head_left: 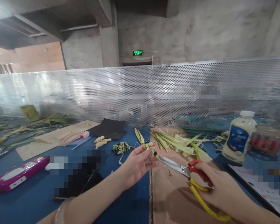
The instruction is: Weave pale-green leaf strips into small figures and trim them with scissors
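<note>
My left hand point(137, 163) pinches a small woven piece of green leaf strips point(151, 148) between thumb and fingers, with a dark bit at its lower end. My right hand point(221, 186) is wrapped round the red and yellow handles of a pair of scissors point(184, 170). The scissors point left, and their blade tips are right at the woven piece; whether they touch it I cannot tell. Behind both hands, a pile of pale green leaf strips point(177, 142) lies on a brown cardboard sheet point(168, 202). Small green woven pieces point(121, 147) sit on the blue table left of my left hand.
A bottle with a blue label point(239, 137) and a jar with a red label point(268, 140) stand at the right. On the left lie a magenta box point(21, 174), black paper point(110, 128) and tan paper point(35, 149). A perforated metal screen point(95, 93) closes off the back.
</note>
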`<state>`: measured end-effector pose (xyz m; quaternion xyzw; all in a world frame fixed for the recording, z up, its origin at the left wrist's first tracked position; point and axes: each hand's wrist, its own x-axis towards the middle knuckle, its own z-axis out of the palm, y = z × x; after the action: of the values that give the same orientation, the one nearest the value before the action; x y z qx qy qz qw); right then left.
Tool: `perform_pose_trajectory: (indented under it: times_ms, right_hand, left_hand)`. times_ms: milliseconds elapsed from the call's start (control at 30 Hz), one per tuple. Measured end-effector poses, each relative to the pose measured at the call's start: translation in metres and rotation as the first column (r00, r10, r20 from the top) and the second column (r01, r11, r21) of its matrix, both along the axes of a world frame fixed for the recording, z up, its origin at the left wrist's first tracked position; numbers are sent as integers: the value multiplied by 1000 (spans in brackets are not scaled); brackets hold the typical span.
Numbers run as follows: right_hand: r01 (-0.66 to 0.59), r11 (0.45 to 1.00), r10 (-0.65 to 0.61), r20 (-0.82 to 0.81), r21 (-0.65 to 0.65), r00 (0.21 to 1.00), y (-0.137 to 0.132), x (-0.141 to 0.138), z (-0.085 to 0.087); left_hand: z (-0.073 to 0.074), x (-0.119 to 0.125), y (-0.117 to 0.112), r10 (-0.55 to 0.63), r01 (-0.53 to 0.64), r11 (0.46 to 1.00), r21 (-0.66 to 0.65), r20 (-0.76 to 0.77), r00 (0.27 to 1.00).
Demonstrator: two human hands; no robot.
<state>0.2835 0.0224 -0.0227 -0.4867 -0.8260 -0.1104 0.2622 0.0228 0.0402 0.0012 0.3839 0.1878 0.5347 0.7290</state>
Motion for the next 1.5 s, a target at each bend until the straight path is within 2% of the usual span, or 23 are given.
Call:
perform_pose_trajectory:
  times_ms: [333,867,967,1200,1500]
  right_hand:
    - [-30,997,29,15,73,999,4,5,-4]
    - [41,999,-38,80,-28,996,-3,2,-4]
    - [52,999,-52,76,8,996,-3,1,-3]
    - [-12,992,4,66,128,998,-2,0,-3]
    - [-4,987,-6,61,161,998,1,2,-4]
  left_hand:
    - [1,1,-1,28,-29,999,-25,-35,999]
    - [1,0,-4,26,-25,1000,14,-72,997]
    - [0,0,-3,15,-14,1000,19,-77,997]
    - [-1,1,-1,12,-11,1000,16,-84,996]
    - [1,1,-1,18,-19,1000,-6,-63,998]
